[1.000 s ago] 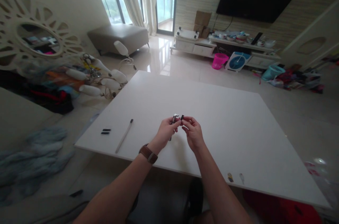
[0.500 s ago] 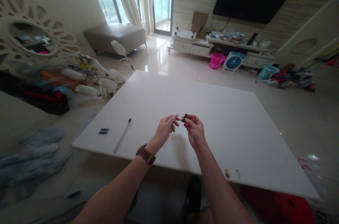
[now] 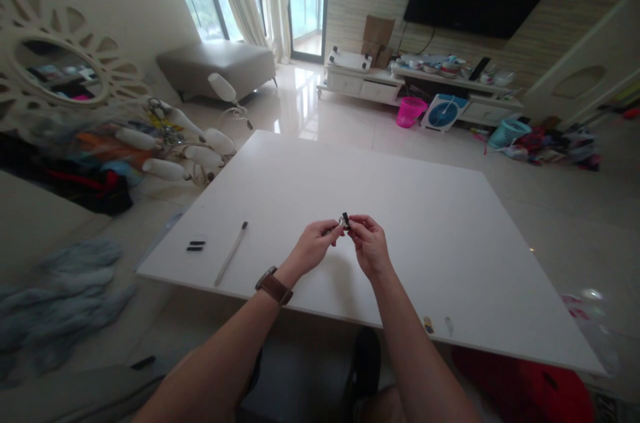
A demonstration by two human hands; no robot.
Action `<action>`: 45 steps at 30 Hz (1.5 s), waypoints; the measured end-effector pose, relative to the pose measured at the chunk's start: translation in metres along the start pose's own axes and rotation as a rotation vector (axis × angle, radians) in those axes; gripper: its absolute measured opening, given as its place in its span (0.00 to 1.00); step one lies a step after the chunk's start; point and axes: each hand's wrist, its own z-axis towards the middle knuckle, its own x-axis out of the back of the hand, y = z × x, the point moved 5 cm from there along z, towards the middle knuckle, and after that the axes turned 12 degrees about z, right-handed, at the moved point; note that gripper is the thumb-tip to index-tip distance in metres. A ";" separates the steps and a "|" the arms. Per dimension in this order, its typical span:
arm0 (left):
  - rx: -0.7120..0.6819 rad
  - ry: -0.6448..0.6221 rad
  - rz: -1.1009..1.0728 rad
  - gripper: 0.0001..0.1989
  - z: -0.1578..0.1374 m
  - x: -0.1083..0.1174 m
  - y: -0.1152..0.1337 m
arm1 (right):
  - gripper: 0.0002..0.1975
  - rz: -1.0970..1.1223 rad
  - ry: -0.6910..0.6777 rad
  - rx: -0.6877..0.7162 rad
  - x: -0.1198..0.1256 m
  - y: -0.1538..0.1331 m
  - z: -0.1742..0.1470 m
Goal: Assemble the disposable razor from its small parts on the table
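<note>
Over the middle of the white table [image 3: 415,209], my two hands meet. My left hand [image 3: 316,243], with a brown watch on the wrist, is closed on a small shiny metal piece [image 3: 341,220], too small to identify. Between the thumb and fingers of my right hand [image 3: 369,243] is a small black strip [image 3: 345,217], tilted upright. The metal piece and the strip are close together and seem to touch. Off to the left lie two short black strips [image 3: 196,245] and a thin whitish rod [image 3: 231,255] with a dark tip.
Near the table's front right edge lie a small yellow and dark piece [image 3: 429,325] and a small pale object [image 3: 449,325]. A lamp with white shades [image 3: 204,156] stands past the left edge. Red fabric [image 3: 525,386] is below the front edge.
My left hand has moved right and its fingers have closed in, bringing the metal piece up to the black strip. My right hand stays almost in place.
</note>
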 end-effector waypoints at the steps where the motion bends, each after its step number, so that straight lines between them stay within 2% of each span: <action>1: 0.003 0.000 0.006 0.20 -0.001 0.000 0.000 | 0.11 -0.003 -0.005 0.001 0.000 -0.001 -0.001; 10: -0.024 0.019 0.066 0.19 -0.005 0.003 0.008 | 0.08 -0.088 -0.021 0.020 0.004 -0.001 -0.002; 18: -0.028 0.031 0.049 0.17 0.000 -0.001 0.004 | 0.08 -0.082 0.011 0.127 0.007 0.002 0.002; 25: -0.021 0.032 0.028 0.15 -0.003 -0.002 0.007 | 0.10 -0.032 0.054 0.105 0.003 0.002 -0.002; 45: -0.005 0.023 -0.004 0.17 -0.005 0.004 0.009 | 0.09 -0.061 -0.010 0.090 -0.001 0.000 -0.001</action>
